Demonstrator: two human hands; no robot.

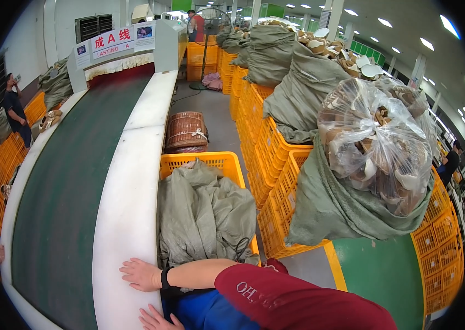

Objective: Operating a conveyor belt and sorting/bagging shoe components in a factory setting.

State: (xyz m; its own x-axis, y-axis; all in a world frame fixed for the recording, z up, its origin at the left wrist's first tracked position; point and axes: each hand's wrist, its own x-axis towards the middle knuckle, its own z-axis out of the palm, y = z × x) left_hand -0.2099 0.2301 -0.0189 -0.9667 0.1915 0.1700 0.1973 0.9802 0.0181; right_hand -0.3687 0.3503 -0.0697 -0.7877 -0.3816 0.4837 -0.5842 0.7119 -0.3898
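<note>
Long, smooth white ledge (125,203) beside the flat, dark-green conveyor belt (73,192)
Right of the belt, it bears your bare right hand (142,275) and left hand (158,322).

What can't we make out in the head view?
Left hand: head view, wrist cut off by lower edge.
Near crate: head view, inside mostly covered by grey sack.
Belt: head view, far end hidden inside the machine.
Person in red: head view, hands too small and distant.

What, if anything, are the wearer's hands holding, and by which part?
Nothing is held: the right hand and left hand lie open on the white conveyor edge.
</note>
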